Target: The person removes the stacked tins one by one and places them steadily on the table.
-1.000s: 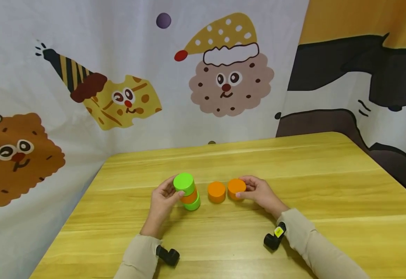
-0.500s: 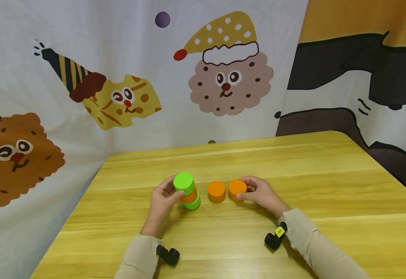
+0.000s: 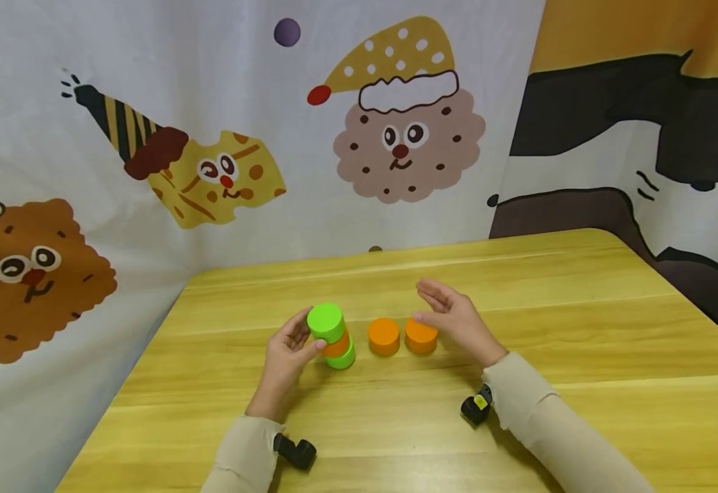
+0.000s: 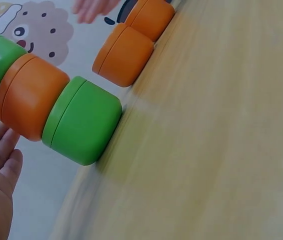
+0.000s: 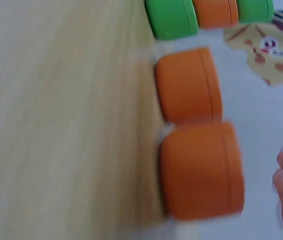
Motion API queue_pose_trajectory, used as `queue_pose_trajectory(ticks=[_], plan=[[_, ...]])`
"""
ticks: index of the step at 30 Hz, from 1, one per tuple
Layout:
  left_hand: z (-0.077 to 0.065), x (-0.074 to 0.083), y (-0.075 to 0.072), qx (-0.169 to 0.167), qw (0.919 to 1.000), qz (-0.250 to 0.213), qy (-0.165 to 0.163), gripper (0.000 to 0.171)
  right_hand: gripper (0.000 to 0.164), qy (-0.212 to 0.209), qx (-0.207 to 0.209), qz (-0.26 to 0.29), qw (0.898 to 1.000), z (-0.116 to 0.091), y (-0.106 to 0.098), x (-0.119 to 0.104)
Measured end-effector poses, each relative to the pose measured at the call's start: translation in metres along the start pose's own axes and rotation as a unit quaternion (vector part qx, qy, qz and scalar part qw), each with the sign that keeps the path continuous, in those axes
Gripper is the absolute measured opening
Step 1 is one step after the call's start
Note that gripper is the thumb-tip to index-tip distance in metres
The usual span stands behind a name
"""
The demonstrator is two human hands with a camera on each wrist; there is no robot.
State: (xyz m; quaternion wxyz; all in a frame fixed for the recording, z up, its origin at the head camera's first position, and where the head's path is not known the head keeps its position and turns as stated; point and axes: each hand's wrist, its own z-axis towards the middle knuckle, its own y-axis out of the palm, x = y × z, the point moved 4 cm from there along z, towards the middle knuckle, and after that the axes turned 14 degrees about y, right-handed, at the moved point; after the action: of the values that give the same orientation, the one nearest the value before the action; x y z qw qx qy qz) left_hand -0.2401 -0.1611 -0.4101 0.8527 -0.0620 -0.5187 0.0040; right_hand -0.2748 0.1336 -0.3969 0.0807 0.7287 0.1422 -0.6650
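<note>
A stack of three round, lidded-looking containers stands upright: a bottom green container, a middle orange container and a top green container. My left hand curls about the upper stack, thumb in front and fingers behind, gripping the top green container. In the left wrist view its lower fingers spread beside the orange one. To the right of the stack, a left orange container and a right orange container sit side by side. My right hand hovers just above and beyond the right one, fingers extended, holding nothing.
The wooden table bears all the containers near its middle. Behind it hangs a white curtain printed with cartoon cookies and cheese. Each wrist wears a black camera, such as the right wrist camera.
My right hand has let go of the right orange container and lifted up and away, its fingers straightening. The left hand and the stack stay in place.
</note>
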Motion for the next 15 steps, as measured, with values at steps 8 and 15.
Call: queue_pose_trajectory(ticks=[8, 15], plan=[[-0.002, -0.002, 0.002, -0.017, 0.9998, -0.005, 0.008, 0.061, 0.073, -0.037, -0.063, -0.016, 0.997, 0.016, 0.048, -0.029], [-0.005, -0.007, 0.002, -0.025, 0.9996, 0.003, -0.009, 0.059, 0.074, -0.026, -0.094, -0.059, 0.994, 0.026, 0.082, -0.036]])
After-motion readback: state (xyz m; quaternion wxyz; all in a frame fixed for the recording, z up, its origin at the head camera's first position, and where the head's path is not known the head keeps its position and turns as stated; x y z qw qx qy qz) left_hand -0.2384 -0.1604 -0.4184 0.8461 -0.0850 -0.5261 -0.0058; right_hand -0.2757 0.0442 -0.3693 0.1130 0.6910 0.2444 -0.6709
